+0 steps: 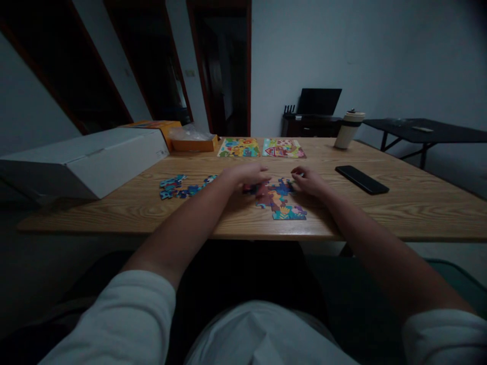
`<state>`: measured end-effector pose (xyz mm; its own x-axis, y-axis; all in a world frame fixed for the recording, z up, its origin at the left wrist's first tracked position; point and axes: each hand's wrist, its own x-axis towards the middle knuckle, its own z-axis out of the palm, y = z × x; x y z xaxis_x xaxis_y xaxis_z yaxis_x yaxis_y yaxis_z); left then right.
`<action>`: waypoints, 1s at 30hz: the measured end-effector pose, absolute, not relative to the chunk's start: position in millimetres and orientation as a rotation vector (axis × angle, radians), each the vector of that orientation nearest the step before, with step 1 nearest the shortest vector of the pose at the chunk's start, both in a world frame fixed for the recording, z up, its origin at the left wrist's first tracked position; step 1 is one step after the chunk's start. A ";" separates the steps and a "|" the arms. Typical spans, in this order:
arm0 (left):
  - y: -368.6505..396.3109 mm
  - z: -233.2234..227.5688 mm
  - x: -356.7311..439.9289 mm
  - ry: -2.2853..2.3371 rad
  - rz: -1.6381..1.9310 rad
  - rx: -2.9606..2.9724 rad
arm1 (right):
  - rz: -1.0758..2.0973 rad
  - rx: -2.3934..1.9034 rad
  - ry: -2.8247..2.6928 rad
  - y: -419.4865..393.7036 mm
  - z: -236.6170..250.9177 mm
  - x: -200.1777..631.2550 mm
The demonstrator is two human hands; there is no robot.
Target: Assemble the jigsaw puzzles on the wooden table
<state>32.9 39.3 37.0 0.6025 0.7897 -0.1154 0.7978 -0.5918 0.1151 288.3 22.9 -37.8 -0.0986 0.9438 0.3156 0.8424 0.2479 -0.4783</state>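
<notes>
The left hand [246, 175] and right hand [309, 181] lay on the colourful, half-made cardboard jigsaw puzzle [282, 199] on the wooden table [380, 213]. Fingers curled; I could not tell if they pinched pieces.

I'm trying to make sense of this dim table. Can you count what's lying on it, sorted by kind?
Finished puzzle pictures: 2
Part-built puzzle between the hands: 1
Cluster of loose blue pieces: 1
Boxes: 3, white, orange, low orange
Phone: 1
Lidded cup: 1
Total: 9
</notes>
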 end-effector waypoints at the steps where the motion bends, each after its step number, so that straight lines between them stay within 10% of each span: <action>1: 44.4 45.9 16.1 1.404 -0.067 2.657 | 0.279 -1.621 -1.919 23.2 -37.2 290.5; 10: 39.2 23.5 -114.3 1.569 0.123 2.520 | 0.412 -1.635 -1.919 19.6 -38.5 289.3; 30: 37.4 10.5 -93.2 1.265 0.682 2.452 | 0.446 -1.640 -1.905 9.7 -31.9 289.4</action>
<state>-93.2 37.4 10.5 0.5002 0.8215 0.2739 0.6800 -0.5684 0.4632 289.4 9.7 -31.9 -0.0757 0.9751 0.2086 0.7810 0.1880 -0.5956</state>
